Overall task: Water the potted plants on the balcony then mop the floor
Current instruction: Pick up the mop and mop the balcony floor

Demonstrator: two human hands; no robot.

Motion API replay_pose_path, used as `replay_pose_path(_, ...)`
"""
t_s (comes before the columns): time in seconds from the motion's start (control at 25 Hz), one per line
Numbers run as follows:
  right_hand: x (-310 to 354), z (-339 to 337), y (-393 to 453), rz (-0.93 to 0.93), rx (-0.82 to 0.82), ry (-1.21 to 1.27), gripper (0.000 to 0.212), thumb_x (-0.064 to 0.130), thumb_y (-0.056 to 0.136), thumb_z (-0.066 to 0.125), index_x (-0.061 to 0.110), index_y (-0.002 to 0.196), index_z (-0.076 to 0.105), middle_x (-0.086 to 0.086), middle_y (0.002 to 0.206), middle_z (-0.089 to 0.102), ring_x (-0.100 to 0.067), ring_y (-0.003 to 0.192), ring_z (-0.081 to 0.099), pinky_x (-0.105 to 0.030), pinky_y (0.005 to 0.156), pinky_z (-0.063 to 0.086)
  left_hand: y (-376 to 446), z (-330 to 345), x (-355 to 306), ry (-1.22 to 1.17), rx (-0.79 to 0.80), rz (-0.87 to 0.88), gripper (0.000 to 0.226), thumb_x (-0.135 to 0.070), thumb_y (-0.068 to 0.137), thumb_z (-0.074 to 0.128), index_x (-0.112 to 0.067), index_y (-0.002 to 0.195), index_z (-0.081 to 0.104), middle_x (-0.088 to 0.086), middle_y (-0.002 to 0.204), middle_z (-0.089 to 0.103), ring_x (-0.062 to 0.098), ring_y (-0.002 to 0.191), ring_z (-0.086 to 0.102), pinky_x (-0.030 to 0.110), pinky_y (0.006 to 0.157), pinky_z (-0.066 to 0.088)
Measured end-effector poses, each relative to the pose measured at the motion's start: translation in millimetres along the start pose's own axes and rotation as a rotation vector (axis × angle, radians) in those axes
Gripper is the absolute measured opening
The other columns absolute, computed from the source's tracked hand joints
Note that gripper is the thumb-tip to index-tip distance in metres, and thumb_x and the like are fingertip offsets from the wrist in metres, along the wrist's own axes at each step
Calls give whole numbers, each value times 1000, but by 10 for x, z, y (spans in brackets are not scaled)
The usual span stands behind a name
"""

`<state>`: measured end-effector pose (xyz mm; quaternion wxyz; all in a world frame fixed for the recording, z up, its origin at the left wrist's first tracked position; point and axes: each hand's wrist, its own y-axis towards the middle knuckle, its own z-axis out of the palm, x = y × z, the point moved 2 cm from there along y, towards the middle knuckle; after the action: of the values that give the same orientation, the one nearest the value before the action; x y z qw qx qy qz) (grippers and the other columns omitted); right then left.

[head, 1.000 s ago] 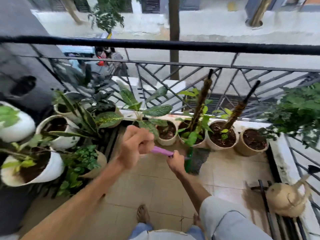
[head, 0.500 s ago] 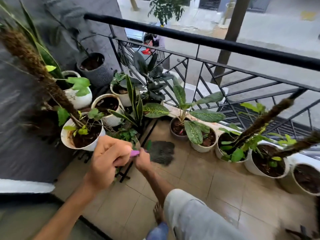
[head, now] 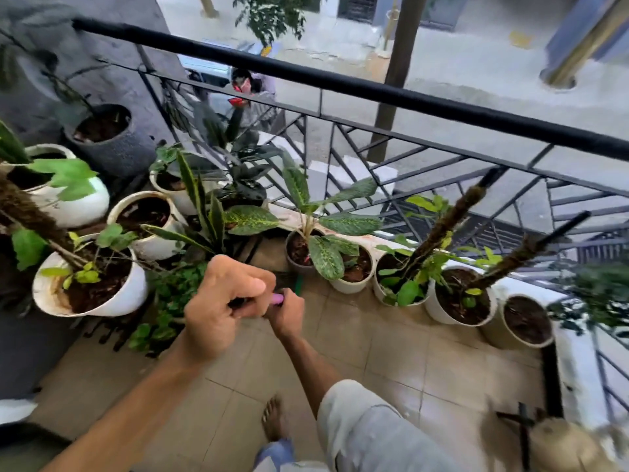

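Head view, looking down over the balcony: both hands are gripping the mop handle (head: 276, 298), a purple shaft of which only a short stretch is showing between the fists. The left hand (head: 223, 301) is wrapping its curled fingers around the upper end, nearest the camera, while the right hand (head: 286, 313) is closing around the shaft just below it, the two fists almost touching. The mop's lower part is mostly hiding behind the hands; a sliver of green (head: 299, 284) is peeking out beyond the right hand, near the foot of the brown pot (head: 299, 257), and the mop head itself is too blurred to make out. Judging from its slim, straight form, the handle is probably behaving as a light, rigid pole, smooth enough to turn in a damp palm, so the two-handed hold, one fist high for steering and one lower for pushing, is looking like the sensible place to take it. The head is likely dragging heavier when wet. The tiled floor (head: 374, 352) is appearing beige with some sheen, and the person's bare foot (head: 274, 419) is standing on it. Potted plants are lining the railing (head: 340, 83): white pots (head: 112, 301) at the left and a row of leafy ones at the right, all with dark soil, which may be suggesting watering is already finished.
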<state>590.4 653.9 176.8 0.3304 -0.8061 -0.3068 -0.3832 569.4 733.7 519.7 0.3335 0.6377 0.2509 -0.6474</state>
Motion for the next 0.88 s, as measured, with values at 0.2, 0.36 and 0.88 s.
replay_pose_path(0.2,-1044,-1310,77,25,-96,-113,23,21,75,71,4,91,68,-16,80,72,-41,80,67,-39,61,41,245,1122,292,-157,120,-51,35,-27,76,51,-32,45,35,-2,42,26,18,43,16,46,47,13)
replay_pose_path(0.36,-1824,-2673,76,51,-240,-123,30,30,75,62,3,88,66,-16,77,71,-40,77,67,-44,63,51,518,2336,534,-297,227,-67,31,-26,76,54,-36,48,46,-5,44,31,17,44,14,40,48,12)
replay_pose_path(0.88,-3954,-5615,330,385,-431,-345,18,14,77,65,-2,83,61,-26,78,67,-47,77,65,-49,63,49,1097,4710,1634,-298,509,-262,36,-27,80,43,-25,44,37,2,46,29,26,51,22,55,57,22)
